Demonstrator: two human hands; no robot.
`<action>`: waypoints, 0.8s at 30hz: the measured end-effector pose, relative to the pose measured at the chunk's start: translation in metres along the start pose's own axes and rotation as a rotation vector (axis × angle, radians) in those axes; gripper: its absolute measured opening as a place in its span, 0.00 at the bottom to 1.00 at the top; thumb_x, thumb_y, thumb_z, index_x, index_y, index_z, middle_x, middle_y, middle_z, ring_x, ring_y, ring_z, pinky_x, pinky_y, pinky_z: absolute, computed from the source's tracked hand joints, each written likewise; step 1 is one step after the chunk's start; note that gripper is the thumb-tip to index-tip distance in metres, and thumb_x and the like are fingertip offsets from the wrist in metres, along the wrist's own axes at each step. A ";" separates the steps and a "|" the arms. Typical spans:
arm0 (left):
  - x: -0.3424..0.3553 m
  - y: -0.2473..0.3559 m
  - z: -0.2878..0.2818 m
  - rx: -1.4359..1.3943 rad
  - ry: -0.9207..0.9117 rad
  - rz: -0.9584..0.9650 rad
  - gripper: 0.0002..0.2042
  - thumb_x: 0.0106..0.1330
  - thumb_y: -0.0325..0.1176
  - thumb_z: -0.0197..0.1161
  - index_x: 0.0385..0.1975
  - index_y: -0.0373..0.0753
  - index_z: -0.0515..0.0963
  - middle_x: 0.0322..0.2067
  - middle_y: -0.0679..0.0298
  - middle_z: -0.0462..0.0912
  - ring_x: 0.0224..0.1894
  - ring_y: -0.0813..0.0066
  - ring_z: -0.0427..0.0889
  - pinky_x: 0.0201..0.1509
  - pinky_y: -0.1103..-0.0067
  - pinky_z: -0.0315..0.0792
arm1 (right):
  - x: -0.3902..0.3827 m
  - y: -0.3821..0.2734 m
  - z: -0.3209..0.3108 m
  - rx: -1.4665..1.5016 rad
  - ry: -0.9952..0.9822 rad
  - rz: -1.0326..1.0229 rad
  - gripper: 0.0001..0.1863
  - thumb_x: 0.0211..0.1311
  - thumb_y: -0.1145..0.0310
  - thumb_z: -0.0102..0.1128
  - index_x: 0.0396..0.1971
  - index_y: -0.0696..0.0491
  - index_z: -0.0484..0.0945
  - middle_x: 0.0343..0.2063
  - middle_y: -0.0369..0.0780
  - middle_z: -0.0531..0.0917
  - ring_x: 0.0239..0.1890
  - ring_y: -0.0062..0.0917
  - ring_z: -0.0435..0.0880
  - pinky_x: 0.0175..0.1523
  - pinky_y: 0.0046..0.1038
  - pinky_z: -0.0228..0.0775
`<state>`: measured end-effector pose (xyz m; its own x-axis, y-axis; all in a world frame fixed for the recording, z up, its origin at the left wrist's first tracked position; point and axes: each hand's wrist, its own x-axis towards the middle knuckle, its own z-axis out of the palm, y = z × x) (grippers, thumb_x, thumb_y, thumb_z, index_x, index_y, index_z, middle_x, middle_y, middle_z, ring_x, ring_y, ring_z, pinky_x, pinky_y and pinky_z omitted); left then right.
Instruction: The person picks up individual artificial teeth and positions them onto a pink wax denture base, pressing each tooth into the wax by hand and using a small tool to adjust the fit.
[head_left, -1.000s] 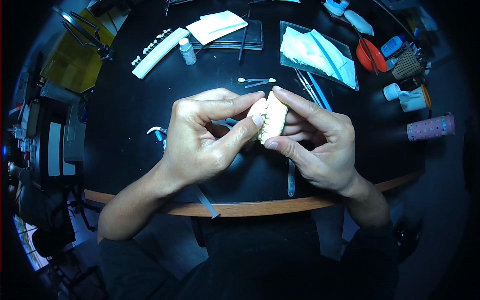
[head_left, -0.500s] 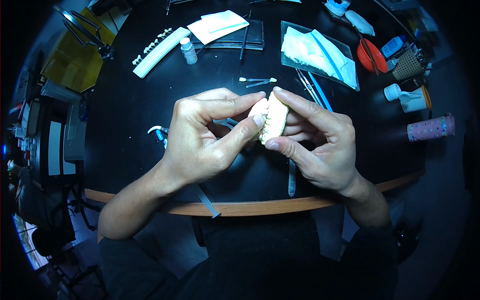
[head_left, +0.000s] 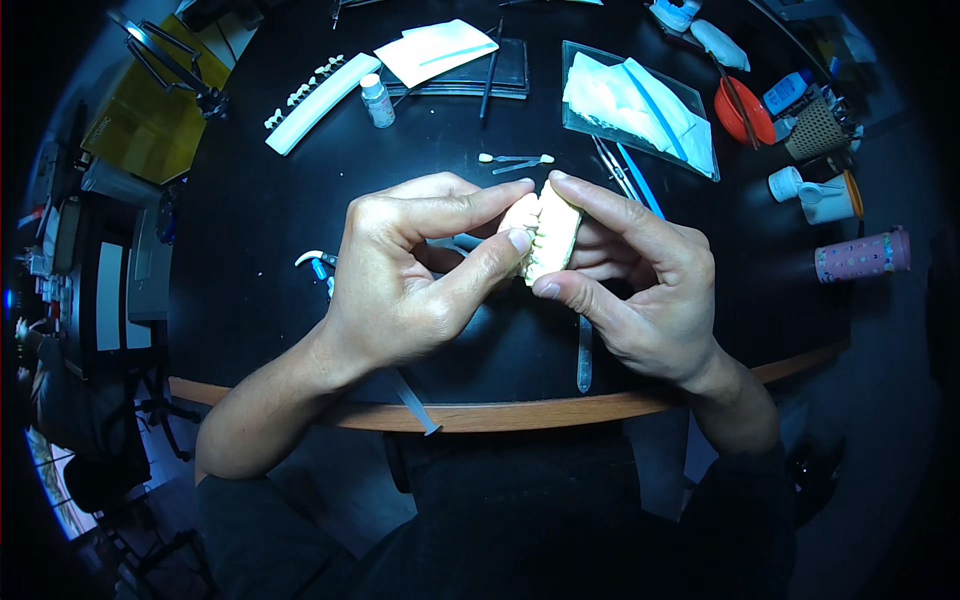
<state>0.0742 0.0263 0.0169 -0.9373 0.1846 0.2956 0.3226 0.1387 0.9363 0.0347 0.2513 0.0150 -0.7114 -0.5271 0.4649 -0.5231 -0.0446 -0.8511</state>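
Cream dental model (head_left: 555,232), long axis running near-to-far, teeth (head_left: 538,243) leftward; grasped by left hand (head_left: 398,268), right hand (head_left: 655,290)

A: What's on the right of the black tabletop (head_left: 250,225)?

B: A pink patterned bottle (head_left: 855,257). Farther back, a dark stick (head_left: 739,108) lies across a red bowl (head_left: 762,128), with a mesh holder (head_left: 814,130) near it.

A: And on the glass slab (head_left: 685,92)?

B: White tissue (head_left: 600,95), with a blue strip (head_left: 655,110) over it.

A: Back left?

B: A white-capped bottle (head_left: 379,105), just beside a white bar (head_left: 322,105) with tooth-shaped tabs (head_left: 298,94) along one side.

A: Near edge?

B: A flanged translucent tube (head_left: 413,402) crosses the wooden edging (head_left: 510,416).
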 end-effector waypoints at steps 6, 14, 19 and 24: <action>0.000 0.000 0.000 -0.007 -0.008 0.002 0.16 0.70 0.20 0.67 0.58 0.28 0.83 0.39 0.56 0.86 0.39 0.78 0.85 0.38 0.84 0.81 | 0.000 -0.002 -0.001 -0.019 -0.007 -0.011 0.31 0.59 0.80 0.77 0.63 0.62 0.78 0.44 0.50 0.90 0.43 0.30 0.93 0.48 0.28 0.90; 0.001 0.002 0.001 -0.009 -0.008 0.022 0.16 0.71 0.21 0.66 0.58 0.28 0.83 0.40 0.55 0.86 0.40 0.78 0.85 0.39 0.83 0.81 | 0.000 -0.001 -0.001 -0.039 0.000 -0.027 0.31 0.58 0.79 0.77 0.63 0.63 0.78 0.44 0.51 0.90 0.43 0.30 0.93 0.48 0.28 0.90; 0.001 0.005 0.002 -0.038 0.002 -0.027 0.16 0.71 0.20 0.66 0.58 0.28 0.83 0.41 0.54 0.87 0.42 0.76 0.86 0.42 0.82 0.83 | 0.001 -0.001 -0.002 -0.025 -0.002 -0.020 0.31 0.57 0.79 0.78 0.63 0.63 0.78 0.43 0.50 0.90 0.43 0.30 0.93 0.48 0.28 0.90; 0.001 0.003 0.002 -0.007 -0.001 0.003 0.17 0.71 0.20 0.66 0.58 0.28 0.83 0.42 0.53 0.87 0.43 0.75 0.87 0.43 0.82 0.83 | 0.000 -0.004 -0.007 -0.061 -0.086 0.001 0.35 0.60 0.81 0.75 0.68 0.63 0.73 0.48 0.51 0.89 0.47 0.30 0.92 0.55 0.29 0.87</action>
<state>0.0746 0.0289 0.0198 -0.9363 0.1859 0.2981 0.3244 0.1318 0.9367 0.0336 0.2575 0.0196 -0.6703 -0.5985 0.4387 -0.5516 0.0063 -0.8341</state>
